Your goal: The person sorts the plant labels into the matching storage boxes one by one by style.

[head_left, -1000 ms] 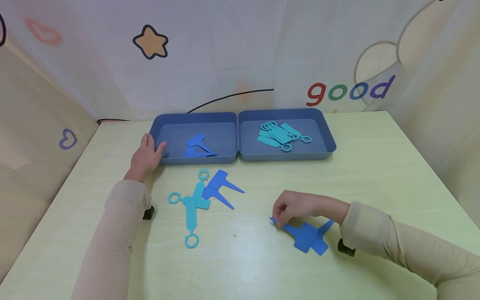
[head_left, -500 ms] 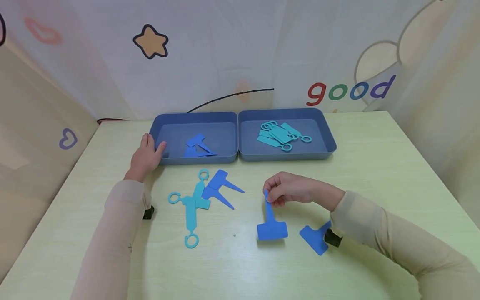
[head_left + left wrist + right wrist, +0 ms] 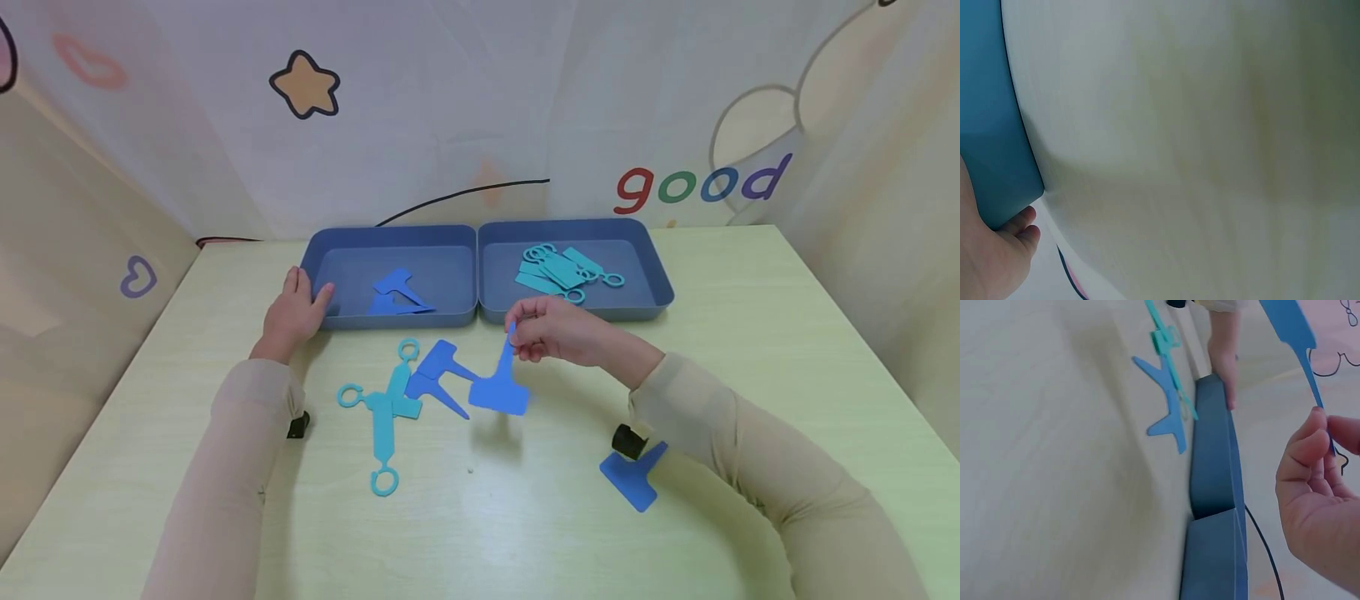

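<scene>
My right hand [image 3: 551, 332] pinches the thin stem of a blue T-shaped plant label [image 3: 498, 394] by its tip, wide head hanging down above the table. In the right wrist view, thumb and fingers meet on the stem of this plant label [image 3: 1293, 328]. My left hand [image 3: 291, 315] holds the front left corner of the left tray [image 3: 390, 321], thumb over the rim and fingers along the outer side. Two blue T-shaped labels [image 3: 397, 292] lie in that tray. Several turquoise ring-ended tags [image 3: 558, 268] lie in the right tray [image 3: 600, 315].
Before the left tray, turquoise ring-ended tags [image 3: 383, 433] overlap on the table, with two blue T-shaped labels [image 3: 435, 361] beside them. Another blue label [image 3: 632, 481] lies under the right forearm. A printed curtain [image 3: 450, 108] hangs behind the trays.
My right hand has lifted one blue plant label from the right-hand pair and carried it up and left toward the trays. The left hand stays on the tray's corner.
</scene>
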`<state>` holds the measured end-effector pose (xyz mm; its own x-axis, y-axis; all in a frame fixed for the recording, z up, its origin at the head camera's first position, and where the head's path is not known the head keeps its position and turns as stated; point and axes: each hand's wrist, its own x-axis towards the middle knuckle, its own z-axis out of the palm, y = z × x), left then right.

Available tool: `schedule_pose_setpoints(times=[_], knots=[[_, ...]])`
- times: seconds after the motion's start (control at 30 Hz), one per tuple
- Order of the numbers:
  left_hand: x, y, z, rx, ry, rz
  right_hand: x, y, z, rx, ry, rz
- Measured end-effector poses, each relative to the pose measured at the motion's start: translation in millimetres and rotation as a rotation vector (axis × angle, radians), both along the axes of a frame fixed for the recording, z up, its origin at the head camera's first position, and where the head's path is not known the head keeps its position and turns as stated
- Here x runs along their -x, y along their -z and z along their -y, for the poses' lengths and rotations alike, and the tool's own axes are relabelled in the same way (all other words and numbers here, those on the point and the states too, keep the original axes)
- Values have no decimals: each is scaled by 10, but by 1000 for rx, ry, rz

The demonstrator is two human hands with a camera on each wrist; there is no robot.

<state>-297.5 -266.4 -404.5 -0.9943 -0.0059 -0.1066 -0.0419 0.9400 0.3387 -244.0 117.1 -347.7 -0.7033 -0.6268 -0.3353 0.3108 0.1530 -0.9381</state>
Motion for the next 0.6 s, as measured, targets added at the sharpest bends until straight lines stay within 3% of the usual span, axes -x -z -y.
schedule_pose_setpoints(times=[0.23,0.6], knots=[[9,10,11,-8,-5,0,155,-70,158,134,144,29],[1,0,4,-4,0,-13,380,-88,437,283,389,146]])
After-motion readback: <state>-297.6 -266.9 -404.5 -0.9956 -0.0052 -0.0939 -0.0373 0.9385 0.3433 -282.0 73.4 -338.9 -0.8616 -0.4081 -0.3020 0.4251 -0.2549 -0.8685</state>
